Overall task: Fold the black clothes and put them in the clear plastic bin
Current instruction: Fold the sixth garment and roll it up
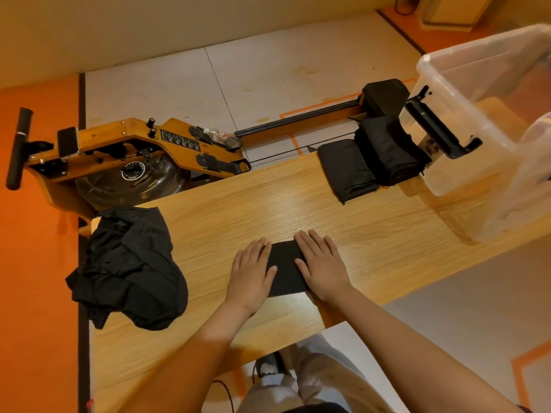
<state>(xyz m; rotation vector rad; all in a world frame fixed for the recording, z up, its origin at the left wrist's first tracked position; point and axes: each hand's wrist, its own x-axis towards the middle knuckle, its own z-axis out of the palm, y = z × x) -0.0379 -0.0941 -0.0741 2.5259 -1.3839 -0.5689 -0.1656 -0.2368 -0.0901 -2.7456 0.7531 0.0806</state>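
- Desk (238, 204): light wood-grain top, running from the near left to the far right.
- Folded black garment (285, 269): a small flat rectangle on the desk near the front edge, lying between and partly under both hands.
- Left hand (252, 274): palm down on the garment's left edge, fingers (259, 248) straight and slightly apart, pressing flat, gripping nothing.
- Right hand (323, 268): palm down on the garment's right edge, fingers straight and slightly spread, pressing flat.
- Unfolded black clothes (131, 266): a crumpled heap at the desk's left end, spilling over its edge, apart from the left hand.
- Folded black pieces: a low flat piece (346, 169) and a taller stack (390, 150) side by side at the desk's far edge, the stack against the bin's wall.
- Clear plastic bin (477, 79): on the desk's right end, with a black latch handle (438, 126) on the side facing the stack; contents could not be told.
- Rowing machine (119, 138): wooden, on the floor behind the desk, its rail reaching toward the bin.
- Water bottle (222, 137): lying on the machine's frame.
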